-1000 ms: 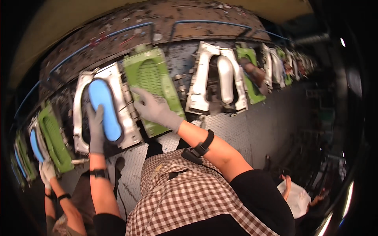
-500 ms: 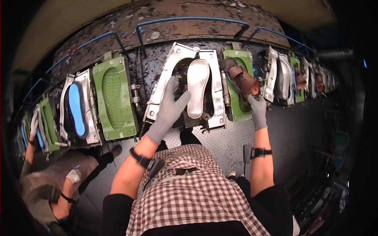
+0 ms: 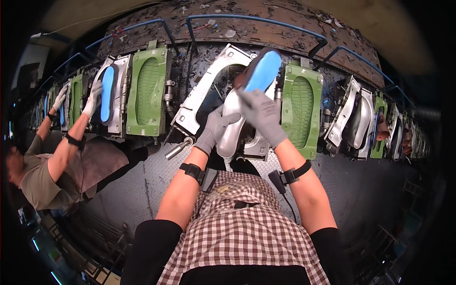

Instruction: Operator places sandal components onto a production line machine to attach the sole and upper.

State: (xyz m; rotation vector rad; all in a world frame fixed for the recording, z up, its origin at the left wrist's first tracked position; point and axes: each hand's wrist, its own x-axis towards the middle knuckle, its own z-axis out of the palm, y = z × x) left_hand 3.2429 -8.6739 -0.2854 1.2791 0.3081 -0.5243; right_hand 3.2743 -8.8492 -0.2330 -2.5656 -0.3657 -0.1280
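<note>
A leather sandal upper in brown with a blue sole is at the far end of a silver metal shoe last. Its blue underside faces up, and how far it sits over the last is hidden. My right hand, in a grey glove, is closed on its near end. My left hand, gloved too, wraps the last's left side with the thumb across its top. Around the last lies an opened silver mould frame. Right of it is a green sole mould with a treaded hollow.
Another green mould stands to the left, beside a last bearing a blue sole. Further left a co-worker's gloved hand reaches to that mould. More moulds line the right. Blue rails run behind; a handle juts out front.
My right hand has brought the sandal upper left from the green mould to the last, blue side now up. My left hand has closed on the last, which is now tilted. The view has shifted.
</note>
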